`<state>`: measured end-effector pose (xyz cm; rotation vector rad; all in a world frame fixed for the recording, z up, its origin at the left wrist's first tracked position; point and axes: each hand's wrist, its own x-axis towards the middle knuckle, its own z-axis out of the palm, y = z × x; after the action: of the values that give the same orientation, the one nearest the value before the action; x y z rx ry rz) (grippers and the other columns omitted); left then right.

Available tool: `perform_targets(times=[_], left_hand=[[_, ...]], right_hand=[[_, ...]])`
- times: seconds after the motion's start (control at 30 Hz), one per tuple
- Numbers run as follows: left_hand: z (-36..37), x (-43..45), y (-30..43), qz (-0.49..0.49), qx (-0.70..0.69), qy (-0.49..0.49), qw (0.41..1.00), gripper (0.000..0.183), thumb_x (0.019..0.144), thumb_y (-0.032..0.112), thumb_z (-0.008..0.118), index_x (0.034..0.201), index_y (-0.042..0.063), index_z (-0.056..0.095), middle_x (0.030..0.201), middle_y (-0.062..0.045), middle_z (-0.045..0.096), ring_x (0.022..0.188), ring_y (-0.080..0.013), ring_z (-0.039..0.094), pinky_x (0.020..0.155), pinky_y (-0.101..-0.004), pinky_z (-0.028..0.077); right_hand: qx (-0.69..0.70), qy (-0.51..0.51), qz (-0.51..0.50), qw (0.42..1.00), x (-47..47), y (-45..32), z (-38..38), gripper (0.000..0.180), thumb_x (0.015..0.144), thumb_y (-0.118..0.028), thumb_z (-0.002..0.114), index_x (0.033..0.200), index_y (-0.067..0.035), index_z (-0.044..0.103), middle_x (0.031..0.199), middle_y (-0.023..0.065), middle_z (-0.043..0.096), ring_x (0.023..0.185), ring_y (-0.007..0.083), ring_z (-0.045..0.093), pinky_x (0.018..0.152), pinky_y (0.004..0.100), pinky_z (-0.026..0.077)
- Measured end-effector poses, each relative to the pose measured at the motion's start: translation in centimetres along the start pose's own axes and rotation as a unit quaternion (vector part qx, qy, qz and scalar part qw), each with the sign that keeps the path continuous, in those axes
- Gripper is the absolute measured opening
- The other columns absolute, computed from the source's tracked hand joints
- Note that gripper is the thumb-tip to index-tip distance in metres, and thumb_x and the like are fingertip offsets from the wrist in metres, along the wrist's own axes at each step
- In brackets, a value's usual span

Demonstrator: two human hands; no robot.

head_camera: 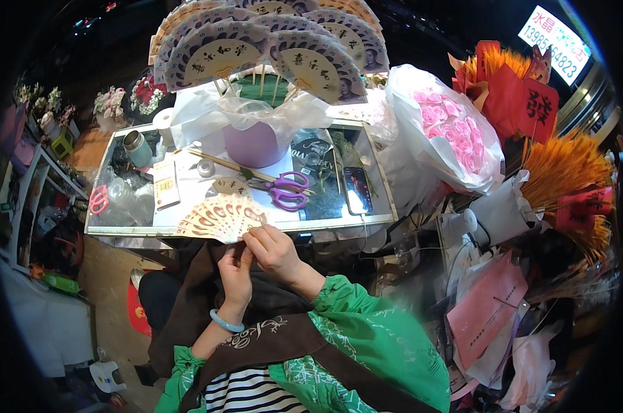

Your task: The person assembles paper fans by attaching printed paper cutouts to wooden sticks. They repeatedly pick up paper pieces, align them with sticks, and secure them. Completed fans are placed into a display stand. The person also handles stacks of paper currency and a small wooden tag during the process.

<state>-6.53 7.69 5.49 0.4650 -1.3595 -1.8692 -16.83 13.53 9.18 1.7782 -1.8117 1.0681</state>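
My left hand [236,268] and my right hand [274,253] meet at the base of a fan of banknotes [216,219] at the table's front edge, fingertips pinching its lower right end. Behind it lies a printed paper fan piece [231,187]. Purple-handled scissors [286,191] rest beside thin wooden sticks [218,161]. Beyond stands a purple round pot [256,144] wrapped in white sheeting, with green foam [265,89] and several banknote fans [221,54] on sticks above it. A small round clear container [205,168] and a packet [166,184] lie to the left.
The glass-topped table [239,227] carries an open thermos [136,147], pink scissors [99,199], a paper roll [163,121] and a lit phone [358,190] with a cable. At right stand a pink rose bouquet [453,131] and orange dried grasses [569,165]. A white stool [106,376] is at lower left.
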Motion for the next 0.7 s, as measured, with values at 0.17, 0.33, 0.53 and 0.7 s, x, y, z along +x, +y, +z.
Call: perform_targets(times=[0.17,0.33,0.53,0.7], left_hand=[[-0.3,-0.1,-0.9,-0.057,-0.099,0.062,0.991,0.020,0.089,0.022,0.054,0.086,0.003,0.054,0.077,0.001,0.056,0.065,-0.0024,0.049,0.056,-0.0159,0.038],[-0.7,0.0,-1.1,-0.083,-0.203,0.105,0.970,0.019,0.089,0.020,0.054,0.086,0.001,0.055,0.080,-0.002,0.059,0.069,-0.0054,0.054,0.059,-0.0171,0.043],[-1.4,0.5,-2.1,-0.075,-0.181,0.137,0.971,0.020,0.090,0.017,0.053,0.088,-0.002,0.059,0.080,-0.001,0.059,0.066,-0.0036,0.049,0.058,-0.0172,0.039],[-2.3,1.0,-3.2,-0.071,-0.133,0.180,0.972,0.021,0.090,0.017,0.052,0.086,-0.003,0.060,0.077,-0.001,0.060,0.064,-0.0041,0.050,0.057,-0.0174,0.040]], right_hand=[[0.030,0.007,-0.004,1.000,-0.2,0.0,1.0,0.028,0.062,-0.008,0.059,0.089,-0.001,0.056,0.084,0.0094,0.056,0.076,0.0248,0.055,0.065,0.0321,0.046],[0.062,0.027,-0.001,0.998,-0.7,0.0,2.3,0.034,0.058,-0.009,0.061,0.092,-0.002,0.059,0.090,0.0085,0.057,0.083,0.0260,0.056,0.070,0.0341,0.046],[0.059,-0.002,0.008,0.998,-1.9,-0.1,3.2,0.029,0.063,-0.003,0.066,0.092,-0.002,0.061,0.091,0.0080,0.058,0.084,0.0258,0.055,0.073,0.0344,0.046],[0.085,-0.017,0.005,0.996,-2.5,-0.2,3.8,0.025,0.065,-0.001,0.067,0.089,-0.003,0.061,0.090,0.0079,0.059,0.082,0.0253,0.056,0.071,0.0336,0.045]])
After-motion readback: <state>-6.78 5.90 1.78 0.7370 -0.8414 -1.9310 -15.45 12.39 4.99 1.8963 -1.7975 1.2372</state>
